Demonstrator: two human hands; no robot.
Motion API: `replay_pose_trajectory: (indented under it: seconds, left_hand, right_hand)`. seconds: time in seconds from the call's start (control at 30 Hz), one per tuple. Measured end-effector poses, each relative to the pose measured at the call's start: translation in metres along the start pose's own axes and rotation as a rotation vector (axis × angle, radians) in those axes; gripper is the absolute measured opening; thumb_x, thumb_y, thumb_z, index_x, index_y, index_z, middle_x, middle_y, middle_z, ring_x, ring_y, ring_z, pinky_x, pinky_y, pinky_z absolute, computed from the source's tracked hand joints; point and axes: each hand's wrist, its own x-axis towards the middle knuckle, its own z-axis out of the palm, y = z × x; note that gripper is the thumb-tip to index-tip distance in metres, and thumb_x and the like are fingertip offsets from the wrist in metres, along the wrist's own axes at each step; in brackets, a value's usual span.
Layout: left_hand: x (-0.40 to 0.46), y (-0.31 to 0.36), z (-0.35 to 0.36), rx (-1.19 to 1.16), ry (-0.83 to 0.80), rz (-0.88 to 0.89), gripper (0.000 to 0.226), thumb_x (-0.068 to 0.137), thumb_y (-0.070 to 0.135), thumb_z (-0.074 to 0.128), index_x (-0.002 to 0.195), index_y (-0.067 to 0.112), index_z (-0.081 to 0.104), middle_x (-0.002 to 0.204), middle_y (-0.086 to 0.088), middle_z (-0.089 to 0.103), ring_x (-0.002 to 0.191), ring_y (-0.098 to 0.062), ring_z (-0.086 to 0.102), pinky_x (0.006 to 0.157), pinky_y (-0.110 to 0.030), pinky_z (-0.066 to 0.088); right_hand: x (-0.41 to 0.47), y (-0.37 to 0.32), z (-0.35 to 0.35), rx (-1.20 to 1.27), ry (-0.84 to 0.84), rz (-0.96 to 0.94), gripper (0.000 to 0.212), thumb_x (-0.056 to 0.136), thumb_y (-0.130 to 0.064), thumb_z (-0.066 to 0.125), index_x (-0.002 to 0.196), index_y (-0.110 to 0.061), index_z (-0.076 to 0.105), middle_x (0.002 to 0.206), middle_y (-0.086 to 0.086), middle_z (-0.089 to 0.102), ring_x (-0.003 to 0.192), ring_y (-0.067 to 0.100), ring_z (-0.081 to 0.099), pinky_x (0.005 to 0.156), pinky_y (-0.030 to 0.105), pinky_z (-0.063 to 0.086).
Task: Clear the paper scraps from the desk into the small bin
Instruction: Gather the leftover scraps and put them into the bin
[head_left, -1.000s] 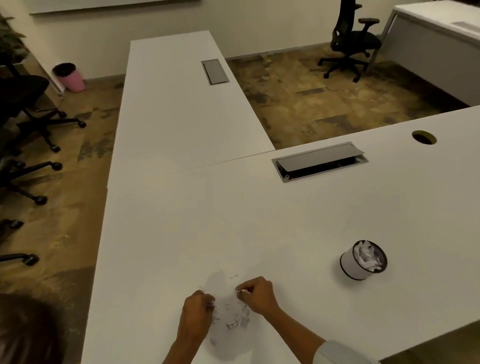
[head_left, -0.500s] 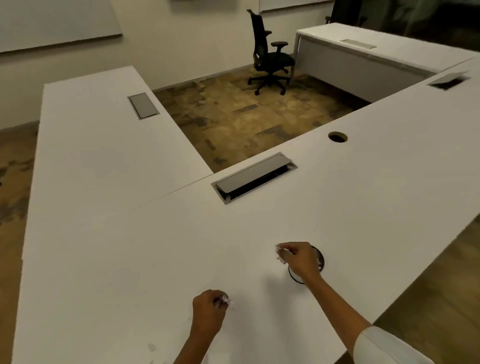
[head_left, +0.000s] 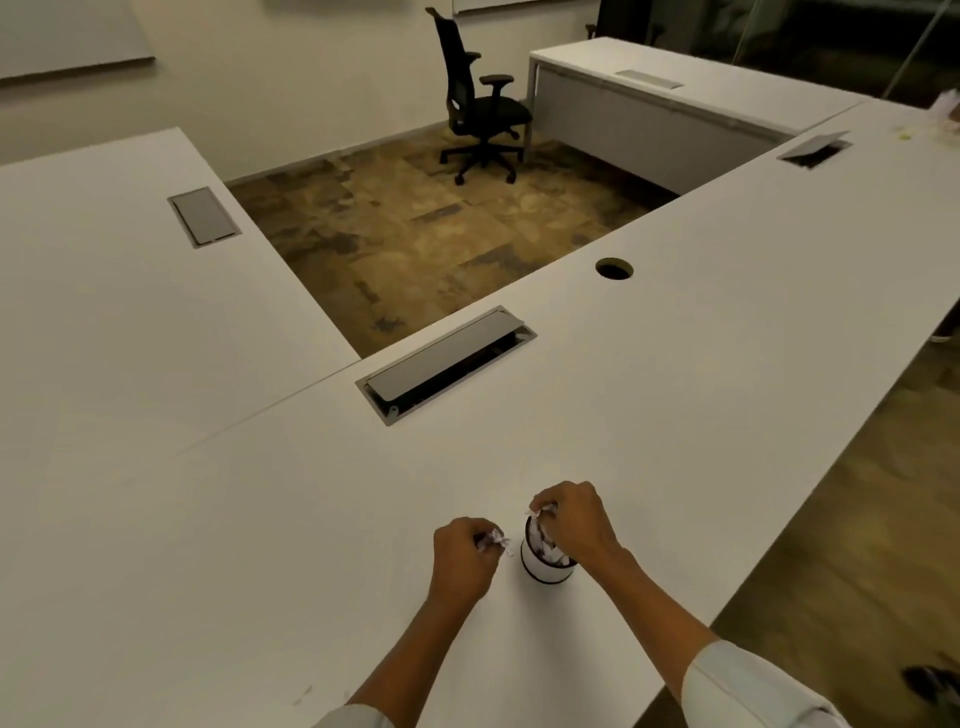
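Note:
A small white bin with a black rim stands on the white desk, with white paper inside it. My right hand hovers over the bin's mouth and pinches a bunch of paper scraps in curled fingers. My left hand is just left of the bin and grips more paper scraps, which poke out toward the bin. A few tiny scraps lie on the desk near its front edge.
A cable hatch with a raised grey flap sits behind the bin, and a round cable hole lies further right. The desk's right edge runs close past my right arm. A black office chair stands on the floor beyond.
Both hands left the scrap pile with paper in them and moved right to the bin. The right hand now sits over its mouth and the left has closed in beside it.

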Motion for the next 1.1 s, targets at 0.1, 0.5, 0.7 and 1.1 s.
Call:
replay_pose_trajectory:
  seconds: [0.1,0.5,0.7,1.1]
  left_hand:
    - [0.01,0.008,0.011,-0.01,-0.017,-0.001,0.005,0.076,0.008,0.074,0.072,0.006,0.074,0.068,-0.009,0.073,0.056,-0.009,0.059,0.06,-0.014,0.044]
    - [0.028,0.029,0.044,0.069,-0.166,0.04,0.03,0.066,0.012,0.081,0.092,0.005,0.071,0.079,-0.011,0.07,0.063,-0.017,0.06,0.058,-0.022,0.05]
    - [0.028,0.026,0.042,0.054,-0.272,0.018,0.073,0.056,0.016,0.09,0.12,0.007,0.056,0.099,-0.009,0.062,0.084,-0.02,0.064,0.071,-0.027,0.057]
    - [-0.015,-0.055,-0.043,0.087,-0.081,0.061,0.077,0.06,0.035,0.085,0.126,0.026,0.048,0.128,0.007,0.045,0.107,-0.011,0.055,0.079,-0.023,0.05]
  right_hand:
    - [-0.002,0.001,-0.006,-0.04,-0.033,0.036,0.018,0.079,-0.004,0.068,0.086,-0.017,0.079,0.093,0.002,0.077,0.085,0.016,0.072,0.078,0.029,0.06]
    - [-0.014,0.02,-0.055,0.009,-0.104,0.056,0.045,0.071,0.002,0.073,0.111,-0.019,0.071,0.111,0.0,0.07,0.104,0.01,0.065,0.082,0.024,0.057]
    - [-0.025,0.026,-0.062,0.078,-0.002,0.106,0.033,0.071,-0.001,0.067,0.097,-0.021,0.071,0.098,-0.004,0.072,0.083,0.006,0.069,0.07,0.023,0.058]
    - [-0.069,-0.019,0.011,0.21,-0.061,-0.065,0.022,0.073,-0.008,0.067,0.09,-0.022,0.069,0.086,-0.007,0.071,0.079,0.006,0.067,0.071,0.029,0.06]
